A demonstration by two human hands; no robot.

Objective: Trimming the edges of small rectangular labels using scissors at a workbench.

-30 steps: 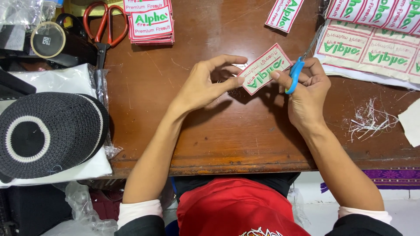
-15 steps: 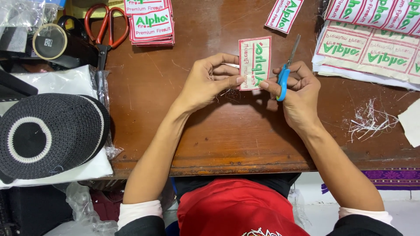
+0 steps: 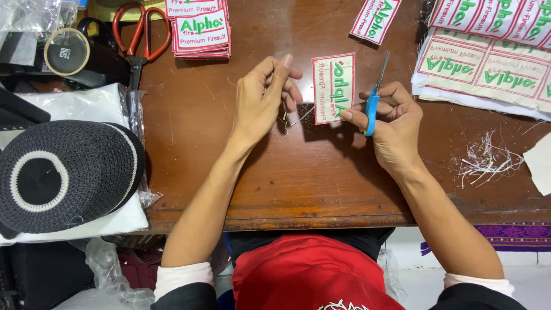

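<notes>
- The step in hand looks like trimming loose threads from the edge of an embroidered patch (image 3: 333, 88), a white rectangle with a red border and green lettering, stood on its short end above the wooden table (image 3: 321, 178).
- The right hand (image 3: 390, 123) pinches the patch's lower right edge between thumb and forefinger, and the same hand also carries small blue-handled scissors (image 3: 374, 99), blades pointing up and away from the person.
- Whether the blades are parted or closed cannot be told; they look thin and together.
- The left hand (image 3: 265, 97) is just left of the patch, fingers curled loosely inward; it seems to pinch a fine thread or offcut near the patch's lower left corner, though this is too small to be sure.
- A stack of finished patches (image 3: 200, 30) lies at the far edge near large red-handled scissors (image 3: 138, 35); uncut sheets of patches (image 3: 488, 51) lie to the right, thread scraps (image 3: 485, 161) beneath them.
- A black-and-white knitted cap (image 3: 60, 175) rests to the left.
- The next move, by judgement, calls for a steady hold on the patch and the scissor tips brought close along the border without nicking the stitching.
</notes>
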